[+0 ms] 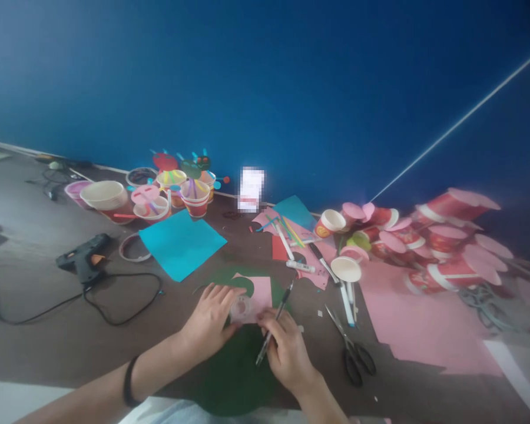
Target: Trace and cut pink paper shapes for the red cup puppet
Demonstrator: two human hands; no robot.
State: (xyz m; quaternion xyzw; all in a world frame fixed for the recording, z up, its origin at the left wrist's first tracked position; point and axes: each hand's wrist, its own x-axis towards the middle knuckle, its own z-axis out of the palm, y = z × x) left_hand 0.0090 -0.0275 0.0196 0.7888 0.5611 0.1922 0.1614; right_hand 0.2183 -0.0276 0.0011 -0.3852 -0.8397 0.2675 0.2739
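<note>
My left hand (212,315) lies with fingers spread, pressing a small round clear object (241,307) against a pink paper sheet (259,294). The pink sheet rests on dark green paper (238,371). My right hand (285,347) is closed around a black pen (275,323), whose tip points up and away near the pink sheet's right edge. A dark band circles my left wrist.
Black scissors (351,347) lie right of my hands. A large pink sheet (419,324) and a pile of red paper cups (424,241) fill the right. A cyan sheet (181,242), a glue gun (85,256) with cord, bowls and decorated cups (194,197) stand left and behind. Markers lie in the middle.
</note>
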